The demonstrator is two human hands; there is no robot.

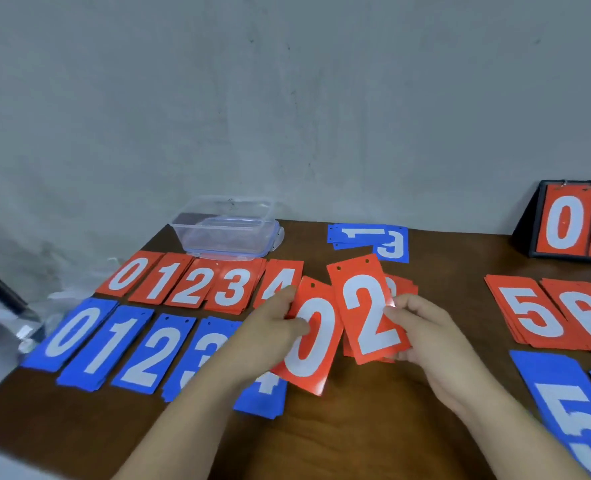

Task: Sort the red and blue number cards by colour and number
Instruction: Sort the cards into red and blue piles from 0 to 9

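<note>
My left hand (pixel 273 327) pinches a red 0 card (pixel 309 348) above the table. My right hand (pixel 422 327) holds a small stack of red cards with a red 2 card (pixel 368 310) on top. On the left lie red piles 0 (pixel 127 273), 1 (pixel 164 278), 2 (pixel 193 285), 3 (pixel 233 287) and 4 (pixel 282 278). In front of them lie blue piles 0 (pixel 70 332), 1 (pixel 108 346), 2 (pixel 153 353), 3 (pixel 204 344) and 4 (pixel 263 393), the last two partly under my left arm. Red 5 (pixel 526 311) and 6 (pixel 588 317) piles and a blue 5 pile (pixel 578 420) lie on the right.
A clear plastic box (pixel 228 226) stands at the back by the grey wall. A few unsorted blue cards (pixel 370 239) lie behind my hands. A flip scoreboard (pixel 574 221) showing red 0 and 9 stands at the back right. The brown table's (pixel 356 427) left edge slants near the blue 0 pile.
</note>
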